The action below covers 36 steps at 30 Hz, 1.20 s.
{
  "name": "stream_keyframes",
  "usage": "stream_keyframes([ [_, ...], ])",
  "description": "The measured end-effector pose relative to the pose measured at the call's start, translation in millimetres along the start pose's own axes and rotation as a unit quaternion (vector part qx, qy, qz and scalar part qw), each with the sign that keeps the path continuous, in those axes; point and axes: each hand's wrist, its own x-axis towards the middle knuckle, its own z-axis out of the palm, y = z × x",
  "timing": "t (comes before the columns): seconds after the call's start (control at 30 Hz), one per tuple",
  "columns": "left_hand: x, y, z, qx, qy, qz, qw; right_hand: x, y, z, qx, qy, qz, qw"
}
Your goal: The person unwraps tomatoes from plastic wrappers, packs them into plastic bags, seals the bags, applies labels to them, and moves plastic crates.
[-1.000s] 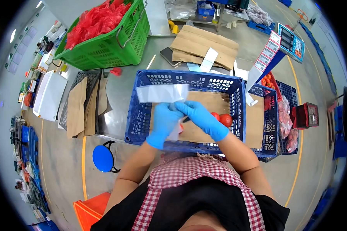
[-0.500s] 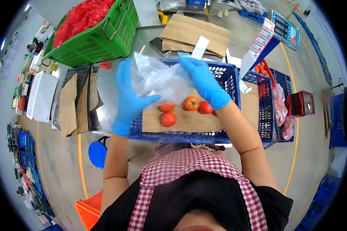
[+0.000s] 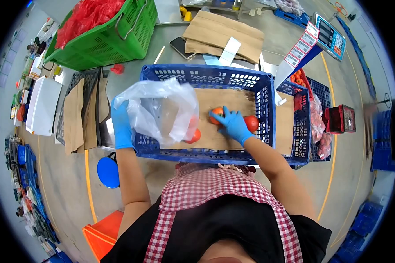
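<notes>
A clear plastic bag [image 3: 162, 98] hangs with its mouth spread over the left part of a blue plastic crate [image 3: 206, 69]. My left hand [image 3: 122, 125], in a blue glove, is closed on the bag's left edge. My gloved right hand [image 3: 235, 127] reaches down into the crate, its fingers around a tomato [image 3: 215, 115] that lies on the cardboard liner [image 3: 226, 98]. Just right of those fingers rests another red tomato [image 3: 251, 123]. Near the crate's front wall, a tomato [image 3: 194, 136] shows partly from behind the bag, with red visible through the plastic above it.
A green basket [image 3: 105, 44] of red plastic bags stands at the back left. Cardboard sheets [image 3: 226, 33] and a phone [image 3: 180, 47] lie behind the crate. On the right are a second blue crate [image 3: 302, 127], a strip of labels [image 3: 300, 48] and a scale [image 3: 328, 37].
The crumpled bag is now opened out, held by my left hand, which moved left. My right hand let go of the bag and came down onto a tomato.
</notes>
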Motion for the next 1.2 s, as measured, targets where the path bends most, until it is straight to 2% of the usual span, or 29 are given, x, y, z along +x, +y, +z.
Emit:
stream_keyframes([
  [0.03,-4,3,0,-0.043,0.016,-0.042,0.998,6,2,1,0.047,-0.016,0.042,0.998],
  [0.07,-6,4,-1,-0.031,-0.002,0.011,0.999,15,7,-1,0.092,-0.028,0.085,0.992],
  [0.13,-2,-3,-5,-0.033,0.011,0.032,0.999,26,17,-2,0.152,-0.024,0.153,0.976],
  [0.17,-1,-6,-6,-0.035,0.019,0.041,0.998,27,22,2,0.324,-0.013,0.178,0.929],
  [0.2,-3,-5,-6,-0.072,0.017,0.011,0.997,27,24,-4,0.484,-0.004,0.196,0.853],
  [0.23,-7,-6,-3,-0.108,0.015,-0.02,0.994,27,23,-9,0.629,0.003,0.209,0.749],
  [0.27,-12,-7,1,-0.144,0.013,-0.052,0.988,20,28,-17,0.753,-0.061,0.269,0.598],
  [0.37,-28,-8,22,-0.098,0.044,-0.013,0.994,-12,29,-47,0.919,-0.121,0.19,0.325],
  [0.4,-21,-22,27,-0.072,0.061,0.015,0.995,-24,19,-65,0.936,-0.108,0.157,0.295],
  [0.5,-32,-24,68,-0.027,0.023,0.101,0.994,-57,-3,-99,0.961,-0.108,0.022,0.256],
  [0.53,-40,-21,85,0.003,0.007,0.114,0.993,-60,-12,-117,0.951,-0.123,0.018,0.284],
  [0.57,-55,-13,104,-0.011,-0.037,0.088,0.995,-63,-23,-132,0.949,-0.122,0.04,0.289],
  [0.6,-55,-33,115,0.0,-0.122,0.107,0.987,-60,-27,-133,0.935,-0.12,0.138,0.305],
  [0.63,-67,-30,127,-0.006,-0.186,0.055,0.981,-58,-30,-133,0.912,-0.115,0.234,0.317],
  [0.67,-79,-28,134,-0.01,-0.251,0.003,0.968,-43,-25,-116,0.905,-0.147,0.279,0.285],
  [0.7,-84,-29,136,-0.01,-0.278,-0.035,0.96,-33,-30,-117,0.896,-0.113,0.318,0.288],
  [0.73,-88,-31,138,-0.008,-0.305,-0.073,0.949,-25,-24,-78,0.84,-0.002,0.178,0.512],
  [0.77,-92,-33,140,-0.005,-0.331,-0.112,0.937,-13,-25,-68,0.913,0.02,0.239,0.33],
  [0.8,-101,-24,141,0.071,-0.32,-0.09,0.94,-1,-26,-61,0.943,0.068,0.295,0.136],
  [0.9,-79,-59,135,0.059,-0.347,-0.086,0.932,-10,-16,-58,0.914,0.031,0.32,0.249],
  [0.93,-71,-59,135,0.036,-0.336,-0.088,0.937,-10,-17,-67,0.875,0.009,0.364,0.318],
  [0.97,-62,-59,136,0.013,-0.326,-0.091,0.941,-18,-13,-84,0.893,-0.006,0.266,0.364],
  [1.03,-44,-53,139,-0.046,-0.294,-0.096,0.95,-24,10,-131,0.881,-0.047,0.184,0.432],
  [1.07,-36,-44,143,-0.083,-0.271,-0.096,0.954,-26,25,-142,0.823,0.059,0.212,0.524],
  [1.1,-30,-39,142,-0.119,-0.247,-0.097,0.957,-31,37,-147,0.745,0.164,0.234,0.603],
  [1.13,-22,-42,136,-0.17,-0.255,-0.104,0.946,-39,47,-142,0.565,0.159,0.271,0.763],
  [1.17,-10,-48,130,-0.219,-0.264,-0.109,0.933,-46,60,-131,0.353,0.147,0.291,0.877],
  [1.2,-4,-50,127,-0.269,-0.272,-0.113,0.917,-49,70,-117,0.119,0.127,0.295,0.94],
])
